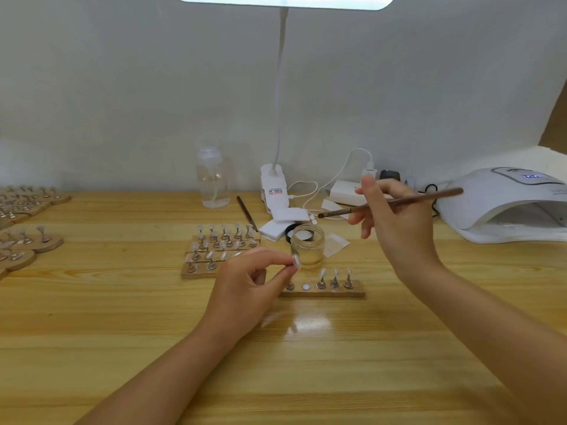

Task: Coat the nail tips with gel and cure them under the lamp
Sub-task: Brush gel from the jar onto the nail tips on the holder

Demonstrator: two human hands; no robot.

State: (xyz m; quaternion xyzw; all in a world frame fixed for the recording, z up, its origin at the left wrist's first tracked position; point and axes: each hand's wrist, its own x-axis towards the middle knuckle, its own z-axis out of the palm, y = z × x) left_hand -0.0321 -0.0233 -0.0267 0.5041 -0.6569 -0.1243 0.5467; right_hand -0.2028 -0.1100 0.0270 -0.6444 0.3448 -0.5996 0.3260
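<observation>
While one tip is off its stand, coating looks mid-course, judged from the layout.
Left hand (245, 286): pinches a nail tip (295, 261) at 6 o'clock of the gel jar (307, 246).
Right hand (395, 216): grips the brush (389, 204), bristles above the jar.
Near strip (325, 292): three tips standing, one magnet bare.
Curing lamp (503, 204): at 3 o'clock, nothing visible inside; curing likely remains.
Strips at 9 o'clock: coated or not, cannot tell.

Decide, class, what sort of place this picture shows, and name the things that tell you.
Probably a nail-art workbench, at home or in a small studio. Clues: wooden stands of nail tips, a white curing lamp on the wooden table, and a gel brush in the right hand.
</observation>
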